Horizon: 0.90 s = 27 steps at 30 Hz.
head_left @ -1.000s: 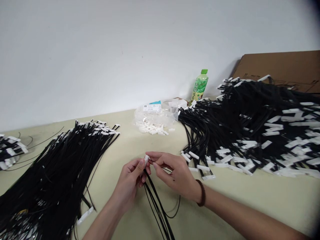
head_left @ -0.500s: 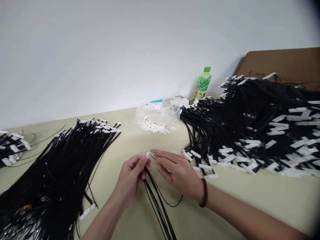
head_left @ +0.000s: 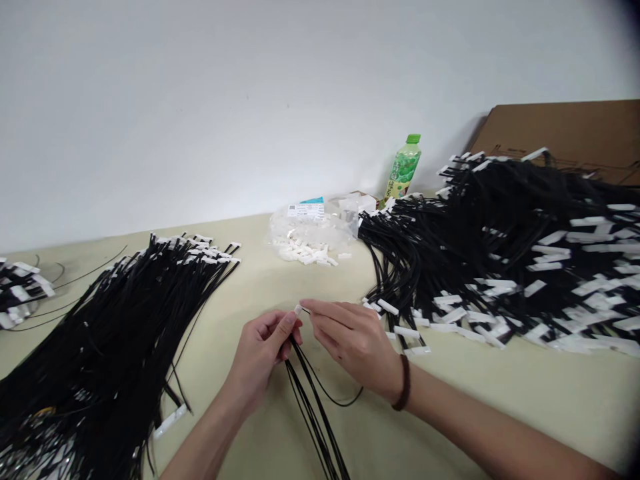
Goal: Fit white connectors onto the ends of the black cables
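Between thumb and fingers, my left hand (head_left: 265, 347) pinches a small white connector (head_left: 299, 309) near the middle of the table. Several black cables (head_left: 320, 427) run down from that hand toward the front edge of the view. My right hand (head_left: 350, 337), with a brown band at its wrist, is closed on the end of a thin black wire (head_left: 345, 404) just right of the connector. The wire loops below the right hand. My right fingertips partly hide the wire's end.
Piles of black cables with white connectors lie at left (head_left: 115, 333) and right (head_left: 465, 233). A clear bag (head_left: 320, 227) of white pieces, a green bottle (head_left: 404, 167) and a cardboard box (head_left: 560, 133) stand along the wall.
My right fingertips have moved slightly closer to the white connector, bringing the wire's end with them. The view has shifted a little.
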Motion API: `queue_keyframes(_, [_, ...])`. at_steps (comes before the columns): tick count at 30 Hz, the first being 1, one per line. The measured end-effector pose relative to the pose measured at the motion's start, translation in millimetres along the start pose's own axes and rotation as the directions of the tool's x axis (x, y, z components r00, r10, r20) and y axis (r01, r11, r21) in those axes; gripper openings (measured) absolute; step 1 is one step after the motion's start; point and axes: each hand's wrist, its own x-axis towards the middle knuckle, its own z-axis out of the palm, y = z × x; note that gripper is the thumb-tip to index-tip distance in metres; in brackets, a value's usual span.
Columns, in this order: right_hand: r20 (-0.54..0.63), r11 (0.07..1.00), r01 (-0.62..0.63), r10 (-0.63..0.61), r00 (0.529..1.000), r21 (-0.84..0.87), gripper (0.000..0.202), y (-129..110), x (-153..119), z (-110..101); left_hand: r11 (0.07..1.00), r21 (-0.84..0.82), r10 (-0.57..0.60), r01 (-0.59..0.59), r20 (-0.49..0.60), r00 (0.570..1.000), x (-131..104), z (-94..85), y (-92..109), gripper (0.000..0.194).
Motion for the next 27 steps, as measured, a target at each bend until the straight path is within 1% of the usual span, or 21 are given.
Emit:
queue_keyframes(4, [0.023, 0.997, -0.027, 0.026, 0.999, 0.074, 0.017, 1, -2, 4, 1.000, 0.020, 0.017, -0.017, 0.020, 1.000, -1, -0.4, 0, 0.031])
queue_keyframes(8, [0.114, 0.979, -0.077, 0.055, 0.992, 0.191, 0.015, 3, -3, 6, 0.998, 0.051, 0.028, -0.030, 0.040, 0.999, -1, -1.3, -1, 0.032])
queue_keyframes(10, [0.126, 0.964, -0.106, 0.077, 0.989, 0.244, 0.017, 2, -2, 5, 0.997, 0.061, 0.042, -0.045, 0.049, 0.998, -1, -1.8, -2, 0.033])
queue_keyframes(12, [0.122, 0.953, -0.109, 0.077, 0.990, 0.284, 0.017, 2, 0, 4, 0.997, 0.057, 0.056, -0.060, 0.058, 0.997, -1, -2.4, -3, 0.033])
queue_keyframes(15, [0.129, 0.952, -0.085, 0.049, 0.990, 0.295, 0.016, 3, 2, 4, 0.998, 0.027, 0.058, -0.059, 0.042, 0.997, 0, -3.1, -4, 0.034])
queue_keyframes(19, [0.138, 0.971, -0.073, 0.042, 0.990, 0.226, 0.016, 7, 2, 8, 0.997, -0.016, 0.075, -0.075, 0.003, 0.997, 0, -3.8, -2, 0.036])
queue_keyframes(21, [0.104, 0.982, -0.057, 0.039, 0.994, 0.180, 0.016, 8, 2, 8, 0.996, -0.059, 0.070, -0.071, -0.020, 0.997, 0, -4.9, 0, 0.037])
queue_keyframes(23, [0.032, 0.985, -0.030, 0.025, 0.999, 0.169, 0.018, 6, 2, 6, 0.992, -0.114, 0.053, -0.056, -0.036, 0.998, 0, -7.0, 2, 0.037])
queue_keyframes(25, [-0.033, 0.982, 0.020, -0.014, 0.999, 0.186, 0.022, 0, 4, 1, 0.986, -0.163, 0.032, -0.042, -0.065, 0.997, 0, -9.7, 1, 0.038])
queue_keyframes(27, [-0.049, 0.973, 0.089, -0.080, 0.996, 0.213, 0.023, -7, 6, -2, 0.983, -0.181, 0.025, -0.040, -0.085, 0.996, 1, -12.1, -1, 0.039])
